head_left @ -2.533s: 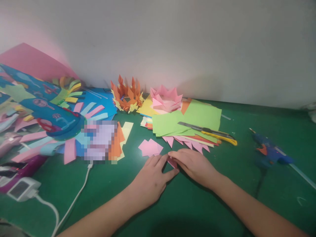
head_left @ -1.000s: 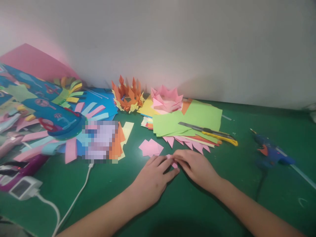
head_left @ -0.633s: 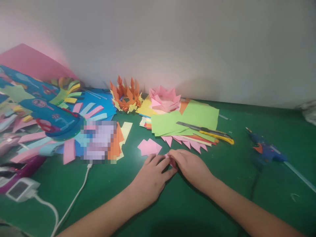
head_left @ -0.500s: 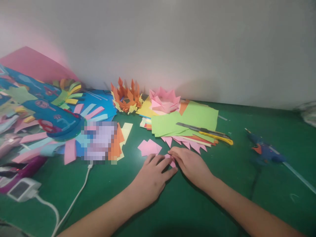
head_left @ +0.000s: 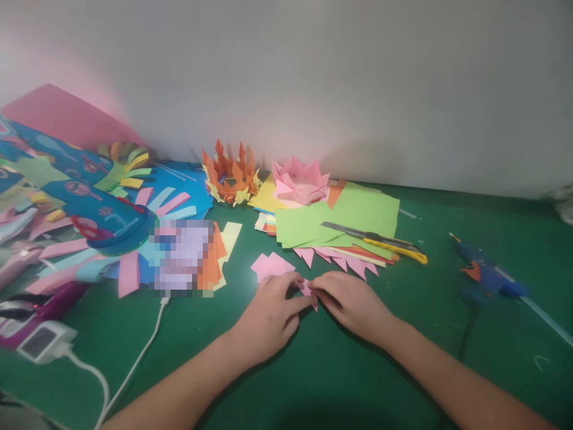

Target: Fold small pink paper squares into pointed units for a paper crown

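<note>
A small pink piece of paper [head_left: 307, 289] is pinched between my two hands, low over the green table. My left hand [head_left: 273, 310] has its thumb and fingers closed on the paper's left side. From the right, my right hand [head_left: 351, 304] grips the other edge with bent fingertips. My fingers cover much of the paper, so its folds are hard to make out. Just behind my left hand lie pink paper squares [head_left: 271, 266]. Several pointed pink paper pieces [head_left: 349, 263] stick out from under green sheets [head_left: 304, 224].
A yellow utility knife [head_left: 389, 243] rests on the green sheets. Behind stand a pink paper crown [head_left: 301, 182] and an orange one [head_left: 230, 176]. A blue glue gun [head_left: 492, 278] lies at right; a white cable [head_left: 143, 352] and blue paper-fringed craft [head_left: 107, 215] are at left.
My left fingers, spread flat over the pink paper before, have drawn in to pinch it. My right fingertips remain at its right edge.
</note>
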Available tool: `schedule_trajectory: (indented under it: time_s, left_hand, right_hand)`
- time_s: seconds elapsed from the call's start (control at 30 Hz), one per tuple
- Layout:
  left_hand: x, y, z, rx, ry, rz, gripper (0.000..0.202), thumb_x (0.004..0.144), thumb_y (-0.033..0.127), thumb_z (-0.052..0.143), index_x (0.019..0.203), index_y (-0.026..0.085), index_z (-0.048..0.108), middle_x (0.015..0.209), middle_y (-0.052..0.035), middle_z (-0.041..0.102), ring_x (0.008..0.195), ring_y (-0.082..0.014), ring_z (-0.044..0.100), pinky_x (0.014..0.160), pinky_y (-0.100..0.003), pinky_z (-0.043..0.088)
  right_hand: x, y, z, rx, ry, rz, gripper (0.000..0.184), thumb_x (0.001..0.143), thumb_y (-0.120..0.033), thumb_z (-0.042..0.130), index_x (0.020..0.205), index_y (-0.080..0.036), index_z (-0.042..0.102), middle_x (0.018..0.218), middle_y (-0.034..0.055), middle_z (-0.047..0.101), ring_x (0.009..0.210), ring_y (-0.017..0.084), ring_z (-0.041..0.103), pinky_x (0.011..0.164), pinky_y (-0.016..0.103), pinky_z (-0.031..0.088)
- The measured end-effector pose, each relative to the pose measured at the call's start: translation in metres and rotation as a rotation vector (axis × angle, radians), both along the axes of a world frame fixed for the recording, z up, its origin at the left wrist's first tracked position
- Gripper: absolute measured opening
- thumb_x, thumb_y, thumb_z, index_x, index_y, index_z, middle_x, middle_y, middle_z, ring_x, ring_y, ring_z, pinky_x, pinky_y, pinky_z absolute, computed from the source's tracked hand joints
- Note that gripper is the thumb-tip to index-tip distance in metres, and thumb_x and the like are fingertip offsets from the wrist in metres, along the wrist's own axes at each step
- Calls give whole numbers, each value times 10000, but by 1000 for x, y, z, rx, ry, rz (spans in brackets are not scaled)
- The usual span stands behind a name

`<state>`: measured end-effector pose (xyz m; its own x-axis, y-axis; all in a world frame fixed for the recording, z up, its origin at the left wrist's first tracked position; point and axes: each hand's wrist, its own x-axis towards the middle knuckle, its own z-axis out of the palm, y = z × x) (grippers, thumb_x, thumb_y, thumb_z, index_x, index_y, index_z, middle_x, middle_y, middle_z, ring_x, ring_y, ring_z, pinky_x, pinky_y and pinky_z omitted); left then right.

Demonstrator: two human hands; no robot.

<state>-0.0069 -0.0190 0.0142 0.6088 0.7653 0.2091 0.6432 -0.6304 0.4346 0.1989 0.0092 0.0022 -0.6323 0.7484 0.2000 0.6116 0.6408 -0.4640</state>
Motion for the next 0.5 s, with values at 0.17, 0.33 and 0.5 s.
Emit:
schedule_trajectory:
  time_s: [0.17,0.33,0.5]
  left_hand:
    - [-1,5,-1,40,87,279,212,889,182,414,894,173,625,831,-51,569,778,-194,511,725,-360,391]
    - [0,5,-3,27,98,290,164,886,262,480,832,177,610,811,-34,595,770,-190,515,710,-349,370]
    - [0,3,-4,18,124,320,132,876,286,516,915,182,588,855,-29,597,797,-199,508,716,-352,357]
  right_hand:
    - [-2,-1,5,104,52,120,210,929,-199,427,941,-176,636,907,71,677,841,188,590,760,340,490]
    - [-4,-5,3,188,50,181,231,930,-247,449,997,-171,657,982,91,671,898,198,597,815,363,505]
    - [-9,-9,3,179,2,217,254,941,-230,421,1016,-133,644,966,100,652,887,196,582,802,345,508]
